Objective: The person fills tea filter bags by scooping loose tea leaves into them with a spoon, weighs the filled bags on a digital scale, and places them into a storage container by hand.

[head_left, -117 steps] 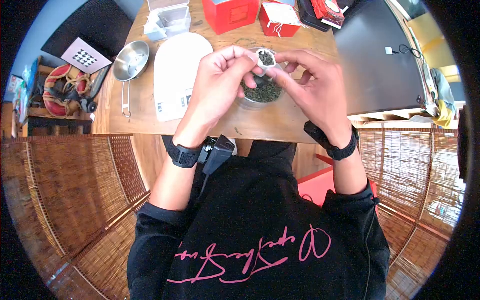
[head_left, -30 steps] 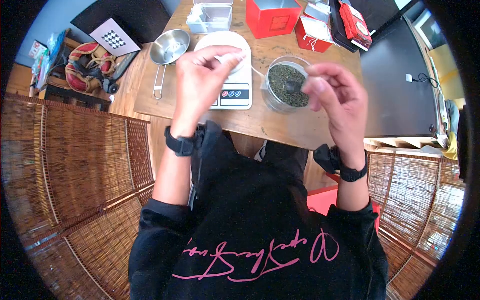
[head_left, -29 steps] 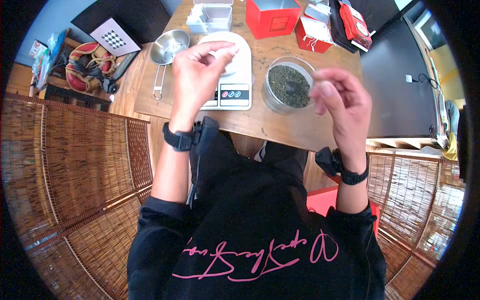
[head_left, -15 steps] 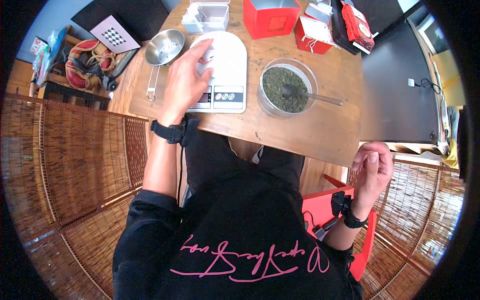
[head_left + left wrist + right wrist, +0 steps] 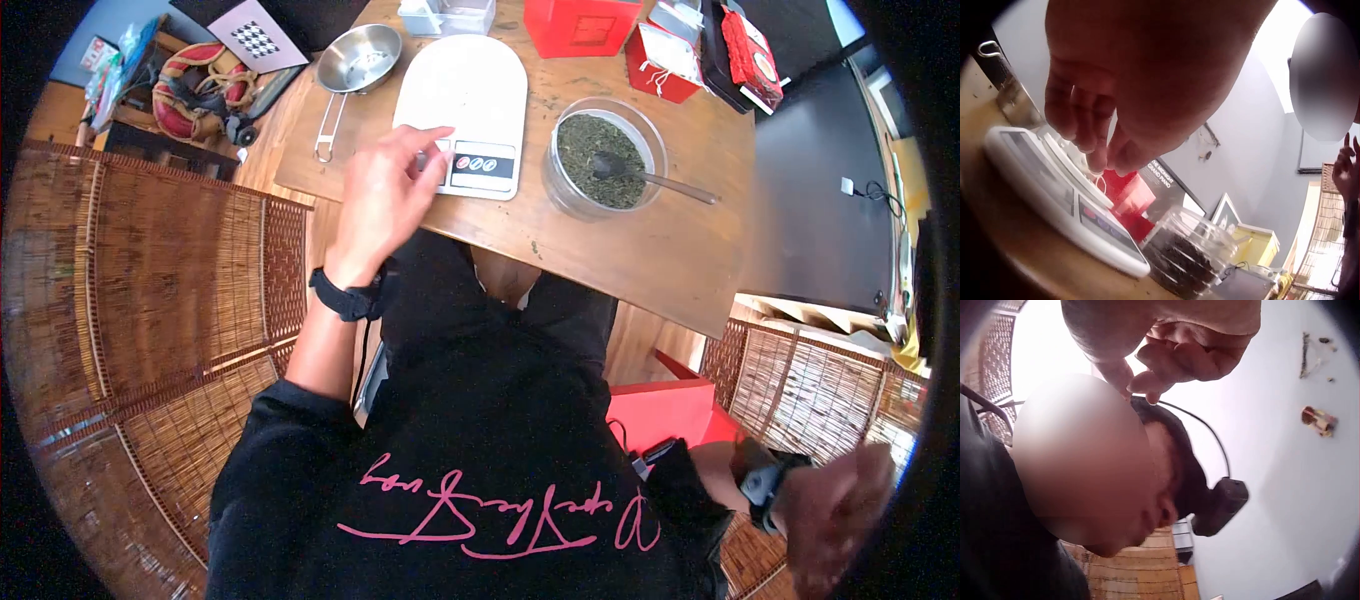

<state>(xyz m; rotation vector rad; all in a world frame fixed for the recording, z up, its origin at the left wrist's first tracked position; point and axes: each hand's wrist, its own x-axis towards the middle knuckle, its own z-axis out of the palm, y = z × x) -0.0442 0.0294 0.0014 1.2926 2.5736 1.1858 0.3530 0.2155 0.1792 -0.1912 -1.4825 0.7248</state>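
My left hand [image 5: 385, 195] hovers at the front edge of a white kitchen scale [image 5: 465, 85], fingers loosely bent and nothing seen between them. In the left wrist view its fingertips [image 5: 1094, 161] hang over the scale's platform. Right of the scale stands a clear round tub [image 5: 655, 150] of dried green leaves [image 5: 590, 150]. A metal spoon [image 5: 685, 188] lies in it, bowl in the leaves and handle over the rim. My right hand [image 5: 840, 510] is blurred, off the table at the lower right. The right wrist view shows it raised beside my head, fingers loosely curled and holding nothing visible.
A steel pan [image 5: 358, 60] with a wire handle sits left of the scale. Along the back are a clear plastic box [image 5: 465, 18], a red box [image 5: 585, 28] and a smaller red box [image 5: 660, 75]. A black surface [image 5: 820, 170] adjoins the table's right side.
Both hands held a small white pouch of leaves over the tub earlier. The left hand moved onto the scale, then back towards its front edge. The right hand left the tub, swinging right and up.
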